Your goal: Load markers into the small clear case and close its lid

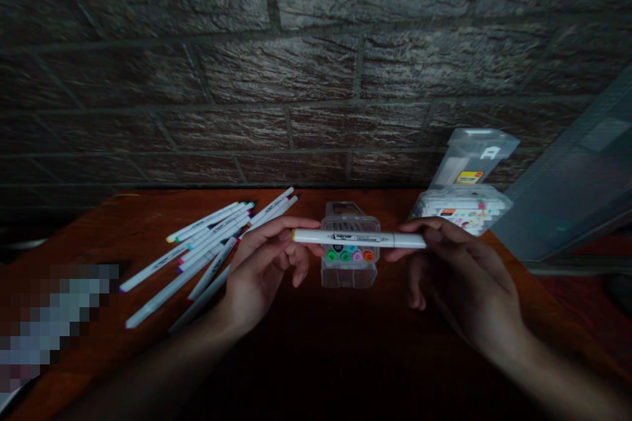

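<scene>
A white marker (360, 237) with printed lettering and a yellow band at its left end lies level between my two hands. My left hand (264, 270) pinches its left end, and my right hand (464, 276) grips its right end. Behind and below the marker stands a small clear plastic case (349, 277), partly hidden by it. Inside the case, several marker ends (350, 255) in green, blue, pink and orange face me. To the left, several loose white markers (212, 243) with coloured ends lie in a spread pile, partly behind my left hand and forearm.
A larger clear case (461, 207) full of markers, its lid (474, 158) raised, stands at the back right of the wooden table (133, 217). Behind rises a stone-block wall (316, 72). A grey panel (567, 177) stands at the right. Something pixelated covers the left edge.
</scene>
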Demonstrator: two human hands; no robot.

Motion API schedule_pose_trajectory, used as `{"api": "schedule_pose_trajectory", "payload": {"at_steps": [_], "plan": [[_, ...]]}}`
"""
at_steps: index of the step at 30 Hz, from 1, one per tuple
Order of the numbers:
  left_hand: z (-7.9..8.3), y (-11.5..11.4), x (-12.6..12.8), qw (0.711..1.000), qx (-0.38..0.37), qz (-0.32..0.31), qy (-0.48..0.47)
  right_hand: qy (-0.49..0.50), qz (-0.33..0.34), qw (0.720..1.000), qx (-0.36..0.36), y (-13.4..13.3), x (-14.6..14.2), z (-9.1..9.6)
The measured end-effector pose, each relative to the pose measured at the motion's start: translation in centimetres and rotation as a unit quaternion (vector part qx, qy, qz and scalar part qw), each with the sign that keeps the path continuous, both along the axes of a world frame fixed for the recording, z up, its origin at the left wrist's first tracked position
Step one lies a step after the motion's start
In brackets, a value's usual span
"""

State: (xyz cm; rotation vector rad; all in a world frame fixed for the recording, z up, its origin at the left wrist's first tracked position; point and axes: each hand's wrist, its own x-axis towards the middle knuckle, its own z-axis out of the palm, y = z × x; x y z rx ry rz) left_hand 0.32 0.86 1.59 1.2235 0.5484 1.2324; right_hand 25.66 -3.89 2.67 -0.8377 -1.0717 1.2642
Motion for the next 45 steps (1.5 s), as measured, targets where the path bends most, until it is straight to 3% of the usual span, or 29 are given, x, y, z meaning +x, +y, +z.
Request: {"api": "schedule_pose_trajectory", "payload": {"at_steps": [14, 21, 27, 33, 40, 45], "plan": [[-0.5, -0.1, 0.2, 0.996, 0.053, 0.055, 0.042, -0.088, 0.029, 0.994, 0.056, 0.6, -0.2, -0.5], [-0.1, -0.5, 0.5, 0.993, 0.087, 0.068, 0.032, -0.184, 0.034, 0.978, 0.086, 0.5, -0.3, -1.1], [1.3, -1.7, 2.1, 0.986, 0.144, 0.066, 0.047, -0.291, -0.027, 0.942, 0.167, 0.7, 0.0, -2.4], [3.2, -2.4, 3.0, 0.953, 0.257, 0.070, 0.144, -0.379, -0.126, 0.849, 0.347, 1.3, 0.7, -3.0], [5.6, -2.3, 5.5, 0.903, 0.380, 0.096, 0.175, -0.380, -0.174, 0.819, 0.394, 1.9, 1.1, -2.4], [6.4, -1.3, 7.3, 0.903, 0.381, 0.111, 0.163, -0.389, -0.180, 0.802, 0.416, 2.4, 1.5, -2.3]]}}
